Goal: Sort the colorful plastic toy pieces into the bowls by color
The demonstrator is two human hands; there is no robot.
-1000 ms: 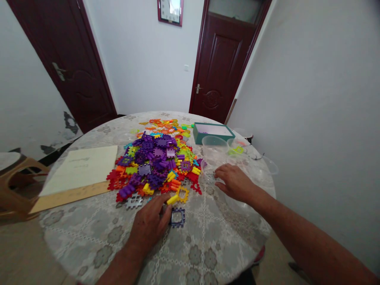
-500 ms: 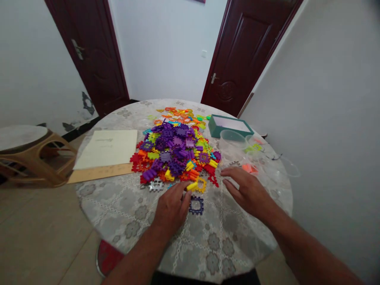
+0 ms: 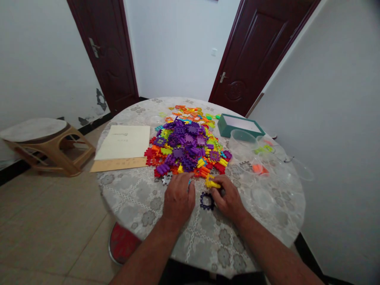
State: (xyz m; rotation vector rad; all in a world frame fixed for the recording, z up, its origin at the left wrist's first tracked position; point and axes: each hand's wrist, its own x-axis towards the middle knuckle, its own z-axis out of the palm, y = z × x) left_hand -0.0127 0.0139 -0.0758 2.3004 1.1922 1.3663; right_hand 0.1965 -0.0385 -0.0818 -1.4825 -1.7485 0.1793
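A heap of coloured plastic interlocking pieces (image 3: 187, 148), mostly purple, red, orange and yellow, lies in the middle of the round table (image 3: 139, 200). My left hand (image 3: 179, 198) rests palm down at the heap's near edge, fingers curled onto the pieces. My right hand (image 3: 227, 200) is beside it, fingers pinched on a yellow piece (image 3: 212, 183). A dark blue square frame piece (image 3: 207, 200) lies on the cloth between the two hands. A grey piece (image 3: 167, 179) sits just left of my left hand.
A teal box (image 3: 240, 125) and several clear plastic tubs (image 3: 244, 140) stand at the right, some holding green or orange pieces. A cream booklet on cardboard (image 3: 124, 144) lies at the left. A wooden stool (image 3: 44, 144) stands left of the table; a red stool (image 3: 121, 245) below.
My right hand has moved left from the clear tubs to the near edge of the heap and closed on a yellow piece. The camera view has shifted, and my left hand stays by the blue frame.
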